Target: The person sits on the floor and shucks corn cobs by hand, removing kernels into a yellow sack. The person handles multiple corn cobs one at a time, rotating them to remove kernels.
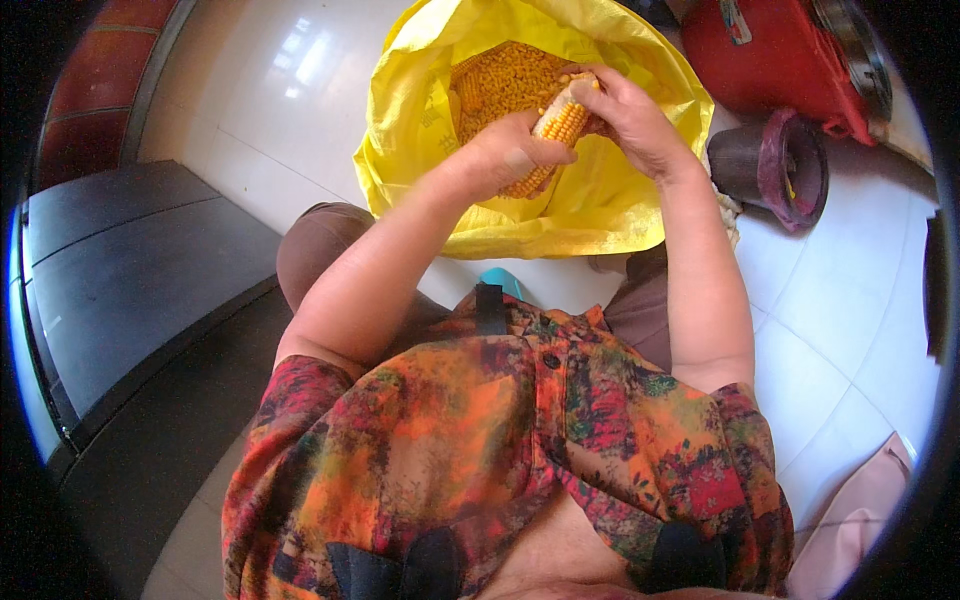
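Observation:
My left hand (510,154) grips the lower part of a partly shelled ear of dried yellow corn (559,127), tilted with its tip towards the upper right. Around the upper end of the same ear are the fingers of my right hand (619,112), the thumb lying on the cob near a bare, pale stretch. Both hands are over the mouth of a yellow woven plastic sack (600,225), its rim folded wide. Loose corn kernels (517,75) fill the bottom of the sack, and what seems another ear (469,90) lies at their left side.
A dark bin with a purple liner (795,172) lies tipped at the right, near a red container (765,60). Dark low furniture (142,240) stands at the left. Pink fabric (855,517) is at the lower right. Something turquoise (501,283) shows between my legs.

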`<state>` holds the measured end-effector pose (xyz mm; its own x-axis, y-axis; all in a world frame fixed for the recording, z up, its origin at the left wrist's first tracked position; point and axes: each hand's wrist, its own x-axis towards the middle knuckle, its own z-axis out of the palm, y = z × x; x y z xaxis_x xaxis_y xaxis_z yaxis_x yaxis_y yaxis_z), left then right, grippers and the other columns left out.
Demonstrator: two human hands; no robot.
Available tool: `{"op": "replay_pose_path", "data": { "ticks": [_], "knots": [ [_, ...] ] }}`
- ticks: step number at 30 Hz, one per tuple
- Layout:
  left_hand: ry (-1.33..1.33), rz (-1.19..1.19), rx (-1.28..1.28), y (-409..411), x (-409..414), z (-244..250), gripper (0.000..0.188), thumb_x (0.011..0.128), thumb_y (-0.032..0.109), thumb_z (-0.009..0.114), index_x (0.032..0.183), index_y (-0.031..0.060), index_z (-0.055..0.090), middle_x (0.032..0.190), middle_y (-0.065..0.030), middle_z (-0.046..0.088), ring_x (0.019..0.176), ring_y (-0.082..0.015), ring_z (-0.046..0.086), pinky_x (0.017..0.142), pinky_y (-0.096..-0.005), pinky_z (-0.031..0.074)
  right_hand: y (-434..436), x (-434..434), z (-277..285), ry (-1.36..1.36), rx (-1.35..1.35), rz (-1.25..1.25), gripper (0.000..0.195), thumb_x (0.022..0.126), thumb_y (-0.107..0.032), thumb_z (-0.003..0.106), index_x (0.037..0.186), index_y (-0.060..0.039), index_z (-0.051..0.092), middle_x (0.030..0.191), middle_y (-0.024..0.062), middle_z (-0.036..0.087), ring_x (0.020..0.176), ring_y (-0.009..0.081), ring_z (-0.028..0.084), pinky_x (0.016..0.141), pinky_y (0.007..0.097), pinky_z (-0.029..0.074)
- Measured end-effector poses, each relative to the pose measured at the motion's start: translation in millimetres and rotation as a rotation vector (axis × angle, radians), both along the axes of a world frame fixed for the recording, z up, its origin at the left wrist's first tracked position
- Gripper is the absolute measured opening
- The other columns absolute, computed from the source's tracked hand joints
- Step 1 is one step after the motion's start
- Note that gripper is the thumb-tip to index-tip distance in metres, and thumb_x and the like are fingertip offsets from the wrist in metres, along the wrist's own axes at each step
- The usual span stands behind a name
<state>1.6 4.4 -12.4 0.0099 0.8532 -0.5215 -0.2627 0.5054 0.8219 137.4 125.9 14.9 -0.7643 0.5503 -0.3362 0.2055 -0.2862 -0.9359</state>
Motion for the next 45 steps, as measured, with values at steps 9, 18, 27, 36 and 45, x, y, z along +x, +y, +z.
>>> {"op": "replay_pose_path", "data": {
  "ticks": [9, 18, 27, 36, 45],
  "knots": [
    [0.267, -0.065, 0.06, -2.8, 11.4, 1.4, 0.04, 0.077, 0.014, 0.065, 0.113, 0.0017, 0.052, 0.076, -0.0052, 0.056, 0.059, -0.0122, 0.054, 0.048, -0.0279, 0.043, -14.1, -9.0, 0.0, -0.091, 0.282, -0.009, 0.047, 0.078, -0.025, 0.072, 0.114, -0.0011, 0.053, 0.101, 0.0067, 0.059, 0.092, 0.0135, 0.056, 0.082, 0.0266, 0.045],
    [0.066, -0.036, 0.034, -1.1, 8.0, 11.5, 0.035, 0.076, 0.015, 0.066, 0.105, -0.0004, 0.054, 0.075, -0.0049, 0.056, 0.06, -0.0128, 0.054, 0.05, -0.028, 0.044, -7.7, -0.4, -0.6, 0.016, 0.166, 0.041, 0.047, 0.079, -0.026, 0.071, 0.116, -0.0021, 0.053, 0.104, 0.0054, 0.059, 0.094, 0.0133, 0.056, 0.083, 0.0264, 0.046],
    [-0.139, 0.017, 0.034, 1.2, -0.3, 11.9, 0.037, 0.073, 0.008, 0.067, 0.106, 0.0006, 0.052, 0.078, -0.0068, 0.056, 0.06, -0.0159, 0.056, 0.048, -0.0297, 0.045, -12.4, -7.4, 1.1, 0.104, 0.143, 0.032, 0.051, 0.079, -0.021, 0.071, 0.12, 0.0007, 0.05, 0.11, 0.009, 0.06, 0.1, 0.0168, 0.056, 0.089, 0.0301, 0.044],
    [0.064, -0.009, 0.019, 2.2, 13.6, -4.9, 0.037, 0.069, 0.005, 0.069, 0.103, 0.0007, 0.052, 0.078, -0.006, 0.056, 0.059, -0.0158, 0.055, 0.048, -0.0284, 0.045, -16.0, -17.2, -33.7, -0.122, 0.328, -0.19, 0.044, 0.077, -0.023, 0.072, 0.109, 0.001, 0.054, 0.102, 0.0095, 0.063, 0.093, 0.0178, 0.06, 0.084, 0.0309, 0.047],
    [0.452, -0.014, 0.036, 4.2, 19.1, 7.2, 0.043, 0.073, 0.009, 0.067, 0.111, -0.0007, 0.051, 0.081, -0.0077, 0.059, 0.063, -0.0139, 0.057, 0.051, -0.0279, 0.046, -18.5, -16.8, -39.0, -0.084, 0.579, -0.176, 0.042, 0.079, -0.033, 0.07, 0.102, 0.0003, 0.058, 0.095, 0.0108, 0.065, 0.086, 0.02, 0.062, 0.078, 0.0338, 0.049]
  ]
}}
